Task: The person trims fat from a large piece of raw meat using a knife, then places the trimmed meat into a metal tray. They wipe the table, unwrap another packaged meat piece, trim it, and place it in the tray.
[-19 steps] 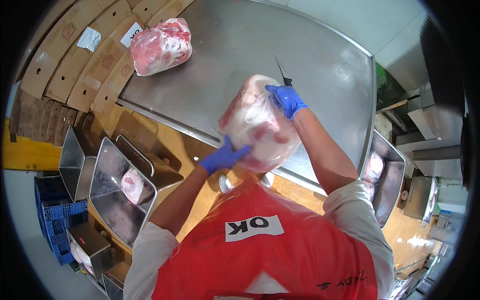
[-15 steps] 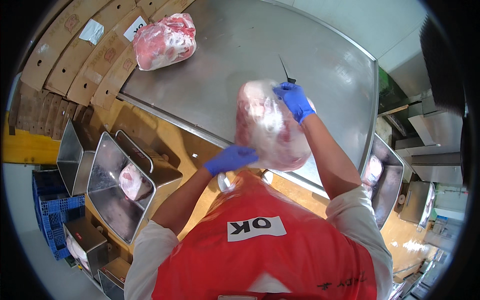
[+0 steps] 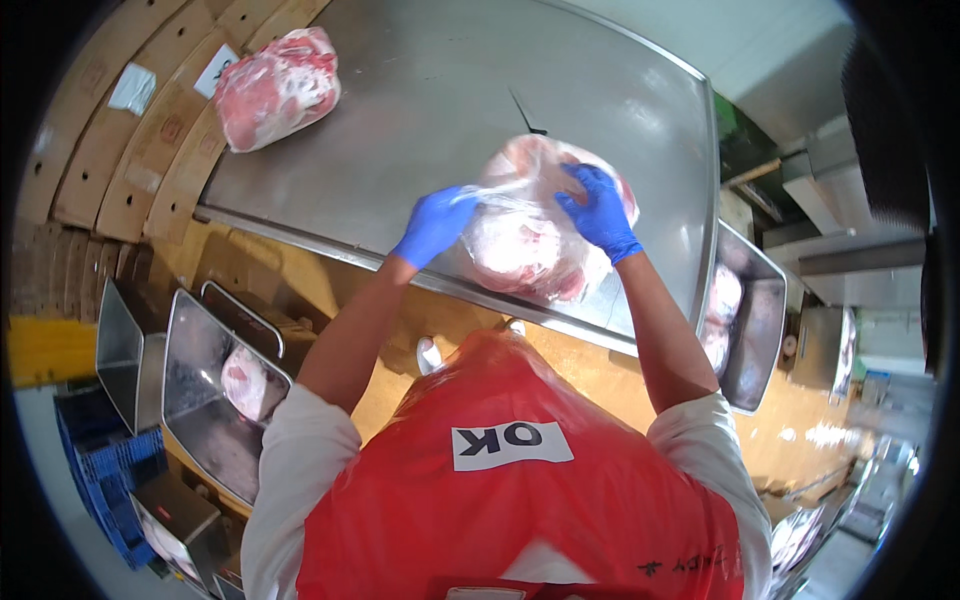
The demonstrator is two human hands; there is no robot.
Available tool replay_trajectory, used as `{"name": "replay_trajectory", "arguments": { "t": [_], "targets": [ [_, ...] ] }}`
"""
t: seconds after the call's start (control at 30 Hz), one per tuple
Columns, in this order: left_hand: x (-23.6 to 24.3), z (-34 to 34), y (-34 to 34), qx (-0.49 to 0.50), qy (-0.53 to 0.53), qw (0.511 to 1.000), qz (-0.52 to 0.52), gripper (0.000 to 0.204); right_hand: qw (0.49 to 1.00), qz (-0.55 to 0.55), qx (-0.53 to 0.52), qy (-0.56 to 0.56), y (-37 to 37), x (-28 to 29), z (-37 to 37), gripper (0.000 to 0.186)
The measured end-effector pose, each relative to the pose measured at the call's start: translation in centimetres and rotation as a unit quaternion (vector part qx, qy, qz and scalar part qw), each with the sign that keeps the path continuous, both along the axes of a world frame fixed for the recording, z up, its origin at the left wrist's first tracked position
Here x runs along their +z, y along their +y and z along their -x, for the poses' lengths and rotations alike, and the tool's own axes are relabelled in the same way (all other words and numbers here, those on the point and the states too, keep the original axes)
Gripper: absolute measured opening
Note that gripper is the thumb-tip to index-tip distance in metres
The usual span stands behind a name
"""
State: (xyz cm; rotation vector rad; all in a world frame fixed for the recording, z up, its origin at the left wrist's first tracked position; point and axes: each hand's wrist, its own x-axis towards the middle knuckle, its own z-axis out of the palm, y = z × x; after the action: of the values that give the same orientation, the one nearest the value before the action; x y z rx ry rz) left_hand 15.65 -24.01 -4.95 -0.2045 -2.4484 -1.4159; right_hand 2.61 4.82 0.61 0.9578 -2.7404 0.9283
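Note:
A large piece of pink and white meat [image 3: 515,250] in clear plastic lies near the steel table's front edge [image 3: 420,265]. My blue-gloved left hand [image 3: 440,220] is at its left side, pinching the plastic wrap [image 3: 490,193], which is stretched toward it. My blue-gloved right hand [image 3: 600,210] rests on the right part of the meat, thumb and fingers apart. A dark-handled knife [image 3: 535,128] lies just beyond the meat. Another piece of meat [image 3: 275,92] sits at the table's upper left.
Stacked cardboard boxes [image 3: 90,150] line the left. Steel bins with meat [image 3: 180,370] [image 3: 760,330] stand either side below the table. Blue plastic crates [image 3: 100,450] are at lower left. A red apron [image 3: 520,520] covers my front.
The large meat has turned and moved farther onto the table. My left hand has risen to pinch the stretched plastic; my right hand now lies on the meat with fingers apart.

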Motion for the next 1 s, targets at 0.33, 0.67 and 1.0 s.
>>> {"name": "replay_trajectory", "arguments": {
  "t": [0.33,0.67,1.0],
  "targets": [
    [-2.7,-9.6,2.8,-0.134,-0.384,0.906,-0.115,0.035,0.759,0.348,-0.218,-0.505,13.4,-14.5,-6.4,0.08],
    [-1.1,-9.0,8.6,-0.332,-0.375,0.864,-0.041,0.029,0.912,0.149,-0.231,-0.306,14.0,-17.7,-7.4,0.04],
    [5.7,-3.6,18.2,-0.301,-0.369,0.876,-0.074,0.024,0.672,0.613,-0.233,-0.344,21.7,-13.2,-7.8,0.013]
  ]
}}
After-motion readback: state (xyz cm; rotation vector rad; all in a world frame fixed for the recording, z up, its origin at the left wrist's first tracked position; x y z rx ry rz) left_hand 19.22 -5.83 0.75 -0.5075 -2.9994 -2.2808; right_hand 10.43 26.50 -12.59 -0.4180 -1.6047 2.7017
